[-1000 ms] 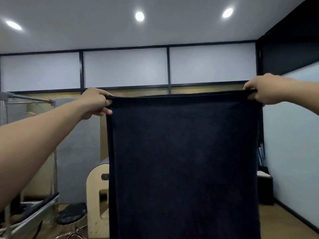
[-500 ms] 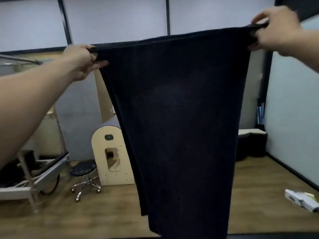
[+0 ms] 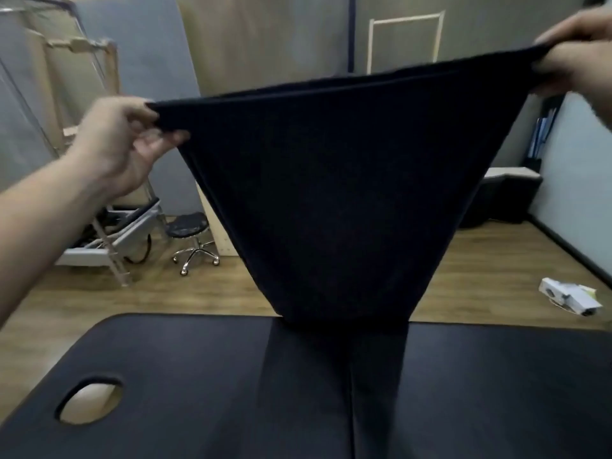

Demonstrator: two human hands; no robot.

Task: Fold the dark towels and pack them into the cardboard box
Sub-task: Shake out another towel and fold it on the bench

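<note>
- The left hand (image 3: 122, 140) and right hand (image 3: 573, 61), wide apart, each pinch a top corner of the dark towel (image 3: 334, 200), whose lower end meets the black padded table (image 3: 165, 376).
- Likely step: spreading it for folding; next, lowering both corners evenly.
- The cardboard box is out of view.

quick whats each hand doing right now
left hand: closed, pinching the upper left corner of the dark towel
right hand: closed, gripping the towel's upper right corner
</note>
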